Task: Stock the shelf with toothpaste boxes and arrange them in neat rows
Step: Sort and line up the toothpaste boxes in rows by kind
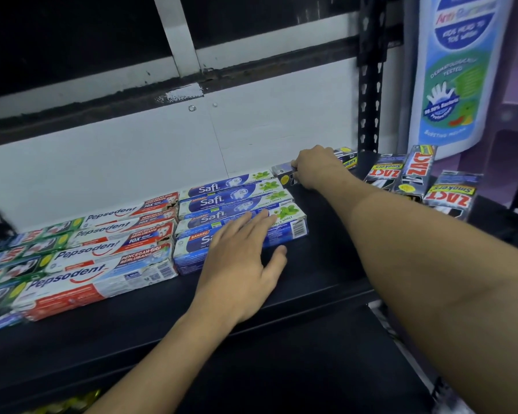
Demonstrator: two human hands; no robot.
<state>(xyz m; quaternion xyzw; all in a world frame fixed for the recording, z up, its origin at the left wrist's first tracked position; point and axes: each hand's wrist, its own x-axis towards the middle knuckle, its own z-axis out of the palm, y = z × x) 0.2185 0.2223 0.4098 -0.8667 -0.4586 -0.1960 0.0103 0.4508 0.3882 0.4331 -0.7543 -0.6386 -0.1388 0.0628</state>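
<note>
On the black shelf lie rows of toothpaste boxes: red and white Pepsodent boxes at the left, blue Safi boxes in the middle. My left hand rests flat with straight fingers on the front Safi box. My right hand reaches to the back of the shelf and grips a black Zact box lying against the white back wall, just right of the Safi rows. The box's right end shows past my knuckles.
Several loose black Zact boxes lie jumbled to the right, beyond the black perforated upright. A blue and white refill pouch stands behind them. Green and red boxes fill the far left. A lower shelf shows below.
</note>
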